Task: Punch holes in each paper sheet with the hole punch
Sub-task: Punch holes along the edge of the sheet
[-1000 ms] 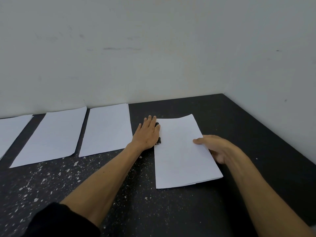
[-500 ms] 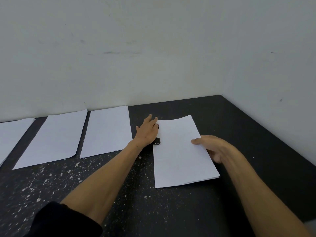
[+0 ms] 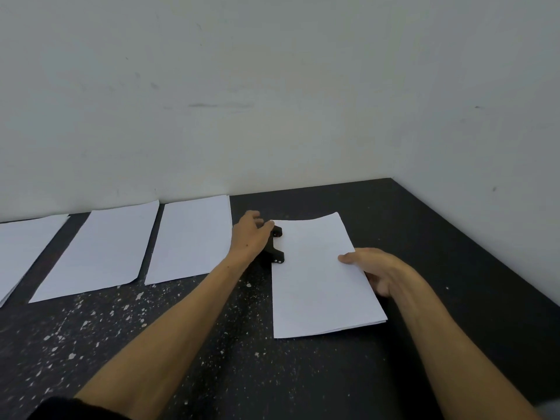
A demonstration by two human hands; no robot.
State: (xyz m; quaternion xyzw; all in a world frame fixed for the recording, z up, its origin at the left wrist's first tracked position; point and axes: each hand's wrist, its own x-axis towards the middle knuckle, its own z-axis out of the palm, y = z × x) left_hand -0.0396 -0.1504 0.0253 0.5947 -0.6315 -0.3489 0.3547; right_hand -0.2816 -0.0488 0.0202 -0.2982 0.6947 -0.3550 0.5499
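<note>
A black hole punch (image 3: 275,248) sits on the dark table against the left edge of a small stack of white sheets (image 3: 315,286). My left hand (image 3: 250,234) curls over the punch from the left, fingers around its top, so most of the punch is hidden. My right hand (image 3: 375,269) grips the stack's right edge, thumb on top and fingers under the paper.
Three more white sheets lie in a row to the left: one (image 3: 191,237) beside the punch, another (image 3: 97,253), and a third (image 3: 21,247) cut off by the frame edge. The dark table (image 3: 242,359) is speckled with white paper bits. Walls meet at the back right corner.
My left hand went from pressing flat on the punch to curling its fingers around it, uncovering more of the punch. My right hand and the stack stayed almost still.
</note>
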